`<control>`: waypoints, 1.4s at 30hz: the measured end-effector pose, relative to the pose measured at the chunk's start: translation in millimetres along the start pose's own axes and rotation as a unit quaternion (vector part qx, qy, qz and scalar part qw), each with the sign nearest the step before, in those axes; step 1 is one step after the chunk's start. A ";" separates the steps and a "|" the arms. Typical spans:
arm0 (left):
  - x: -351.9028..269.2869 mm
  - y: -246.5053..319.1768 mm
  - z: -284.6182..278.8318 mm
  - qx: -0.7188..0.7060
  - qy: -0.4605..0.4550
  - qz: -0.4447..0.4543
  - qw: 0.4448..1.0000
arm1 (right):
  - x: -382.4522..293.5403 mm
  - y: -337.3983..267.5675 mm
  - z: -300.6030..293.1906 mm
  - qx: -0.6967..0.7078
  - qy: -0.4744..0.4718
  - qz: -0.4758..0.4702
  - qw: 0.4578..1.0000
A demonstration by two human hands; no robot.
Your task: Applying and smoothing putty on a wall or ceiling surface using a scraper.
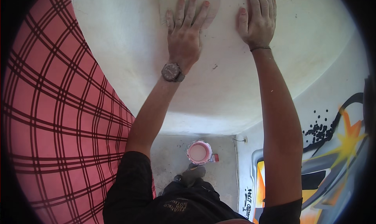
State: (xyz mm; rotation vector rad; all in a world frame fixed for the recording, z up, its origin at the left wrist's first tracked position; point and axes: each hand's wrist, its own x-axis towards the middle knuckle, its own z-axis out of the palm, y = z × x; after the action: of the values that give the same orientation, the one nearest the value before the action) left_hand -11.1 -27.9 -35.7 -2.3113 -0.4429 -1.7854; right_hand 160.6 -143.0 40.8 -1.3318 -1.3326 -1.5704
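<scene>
My left hand (185, 30) lies with its fingers spread over a pale, dusty sheet of sandpaper (212, 3), holding it flat against the white wall (132, 62). A dark wristwatch (171, 72) sits on that wrist. To the right, my right hand (260, 24) rests palm-down on the same wall, with its thumb apart and nothing in it. Its fingertips reach the picture's top edge. Pale dust coats the fingers of both hands. A small dark chip (215, 66) marks the wall below and between them.
A bucket (199, 152) of pale pink paint stands on the concrete floor (167, 153) by the wall's foot, beside a paintbrush (215, 158). Pink plaid fabric (67, 106) hangs along the left. Painted graffiti (346, 141) covers the right wall, where a cable meets an outlet (245, 140).
</scene>
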 end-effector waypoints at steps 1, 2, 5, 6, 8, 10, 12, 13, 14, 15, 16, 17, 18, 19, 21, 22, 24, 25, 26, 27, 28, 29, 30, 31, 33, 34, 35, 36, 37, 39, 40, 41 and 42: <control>-5.2 0.5 1.5 -0.001 0.001 0.002 1.000 | -1.4 -0.4 -0.5 -0.002 0.002 0.000 1.000; -15.6 0.9 3.4 0.004 -0.010 -0.004 1.000 | -2.4 -1.0 -0.7 -0.004 -0.003 0.001 1.000; -61.7 -2.7 12.4 0.012 -0.038 -0.016 0.999 | -6.3 -1.1 0.5 -0.013 -0.006 0.003 1.000; -74.7 -1.9 14.4 0.017 -0.056 -0.026 0.998 | -6.1 1.0 -0.4 -0.017 -0.007 0.003 1.000; -91.0 -0.9 13.6 0.022 -0.070 -0.027 0.997 | -2.0 3.4 -3.7 -0.014 -0.005 0.006 1.000; -85.2 4.5 6.2 0.025 -0.089 -0.028 0.995 | -2.9 4.9 -5.3 -0.013 -0.005 0.012 1.000; -60.1 15.2 5.0 -0.037 -0.053 -0.036 0.997 | -2.6 8.2 -8.2 -0.009 0.005 0.002 1.000; -42.3 17.1 4.3 -0.036 -0.053 -0.035 0.997 | -5.1 9.4 -7.9 -0.008 0.005 0.003 1.000; -20.7 15.5 1.0 -0.043 -0.029 -0.019 0.998 | -6.5 7.7 -5.6 -0.012 0.002 0.009 1.000; -1.8 17.5 -1.8 -0.054 -0.005 -0.002 0.999 | -8.4 8.1 -4.1 -0.018 -0.004 0.015 1.000; 16.1 24.7 -6.4 -0.056 -0.006 -0.002 0.998 | -11.3 10.2 -3.4 -0.020 -0.006 0.015 1.000; 34.9 33.7 -12.8 0.153 -0.021 0.027 0.988 | -11.5 12.9 -5.3 -0.024 -0.007 0.013 1.000; 44.2 37.0 -15.4 0.358 -0.034 0.057 0.931 | -11.0 13.1 -4.1 -0.024 -0.006 0.012 1.000; 44.5 38.7 -13.2 0.356 -0.033 0.058 0.932 | -10.9 13.8 -3.0 -0.027 -0.006 0.012 1.000; 41.8 43.4 -6.8 0.308 -0.068 0.041 0.948 | -11.6 17.6 -3.1 -0.028 -0.005 0.006 1.000; 35.2 39.5 -1.3 0.311 -0.068 0.040 0.947 | -10.3 16.5 -3.0 -0.026 -0.004 0.006 1.000; 12.0 25.5 15.5 -0.033 0.004 0.025 0.999 | -7.5 13.7 -4.5 -0.023 -0.002 0.010 1.000; 1.9 23.8 20.8 -0.032 0.006 0.024 0.999 | -8.3 14.4 -6.6 -0.022 0.000 0.009 1.000; -10.8 23.5 24.0 -0.007 -0.017 0.026 0.999 | -9.5 14.8 -8.9 -0.021 -0.002 0.009 1.000; -23.0 24.1 28.4 0.018 -0.040 0.028 0.999 | -12.8 18.0 -8.0 -0.020 -0.004 0.009 1.000; -33.8 22.9 29.8 0.021 -0.037 0.030 0.999 | -17.1 21.7 -3.6 -0.018 0.000 0.009 1.000; -44.1 21.4 30.7 0.031 -0.039 0.028 0.998 | -23.1 26.5 1.9 -0.014 0.024 0.002 1.000; -47.7 22.8 29.9 0.036 -0.037 0.026 0.998 | -23.1 30.4 3.0 -0.015 0.047 -0.008 0.999; -50.0 24.6 30.6 0.037 -0.033 0.028 0.998 | -23.0 35.3 2.7 -0.016 0.052 -0.010 0.998; -52.5 26.2 30.8 0.023 -0.049 0.021 0.998 | -25.4 39.8 1.2 -0.004 0.061 -0.011 0.998; -53.1 25.2 32.6 0.029 -0.048 0.023 0.998 | -27.3 40.3 1.0 -0.001 0.066 -0.010 0.998; -54.6 24.8 36.0 0.040 -0.043 0.032 0.998 | -29.6 40.9 0.6 -0.004 0.063 -0.005 0.998; -55.9 24.8 41.2 0.047 -0.036 0.041 0.997 | -30.4 42.2 -0.6 -0.009 0.060 -0.001 0.998; -57.9 23.2 46.5 0.049 -0.034 0.043 0.997 | -30.7 43.2 -0.9 -0.009 0.064 -0.001 0.998; -59.8 20.0 55.6 0.099 -0.001 0.068 0.993 | -30.3 44.9 -0.9 -0.004 0.059 0.000 0.998; -60.9 19.7 58.7 0.100 0.001 0.070 0.993 | -30.4 44.9 -1.1 -0.004 0.062 0.000 0.998; -62.7 20.0 60.9 0.115 -0.002 0.066 0.991 | -30.5 44.6 -1.2 -0.008 0.059 0.002 0.998; -65.3 21.8 61.8 0.127 -0.007 0.061 0.990 | -31.9 44.2 -2.4 -0.012 0.053 0.006 0.998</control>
State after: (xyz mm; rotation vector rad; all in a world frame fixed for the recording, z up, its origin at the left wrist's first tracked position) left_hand 37.5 -36.0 -114.0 -2.1287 -0.4891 -1.5568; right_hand 209.1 -160.1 22.2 -1.2509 -1.2419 -1.6306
